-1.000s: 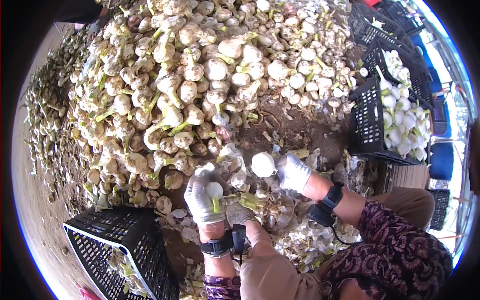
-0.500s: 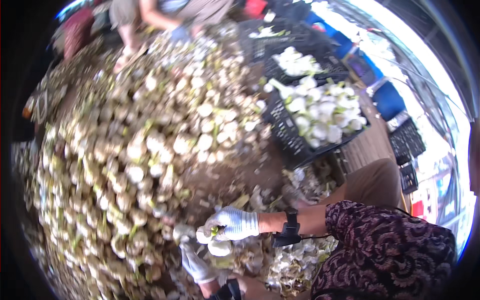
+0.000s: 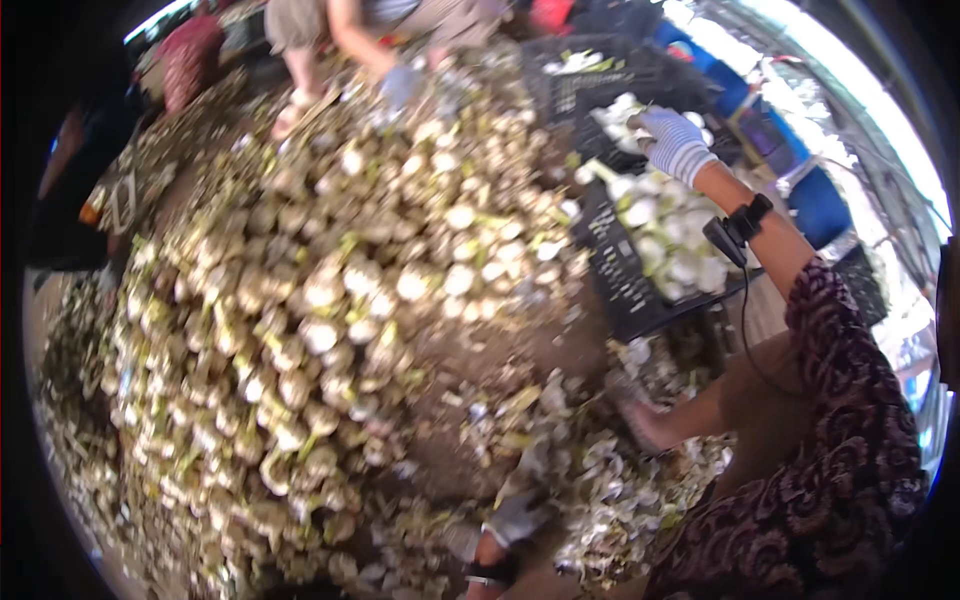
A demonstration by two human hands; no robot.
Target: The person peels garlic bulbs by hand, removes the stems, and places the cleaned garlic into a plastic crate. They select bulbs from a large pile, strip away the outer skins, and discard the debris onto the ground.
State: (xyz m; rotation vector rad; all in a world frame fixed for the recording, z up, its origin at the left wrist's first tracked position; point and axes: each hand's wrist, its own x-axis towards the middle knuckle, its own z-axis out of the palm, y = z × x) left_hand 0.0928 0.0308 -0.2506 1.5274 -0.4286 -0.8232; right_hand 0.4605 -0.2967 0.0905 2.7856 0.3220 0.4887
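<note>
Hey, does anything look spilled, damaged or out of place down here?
Pale peelings lie loose and scattered on the ground around your foot, so that patch looks spilled, though it may be ordinary waste. Blur would hide finer damage.

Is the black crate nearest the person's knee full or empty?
Full, or nearly: pale bulbs cover the visible opening of the black crate. The right arm hides part of it.
</note>
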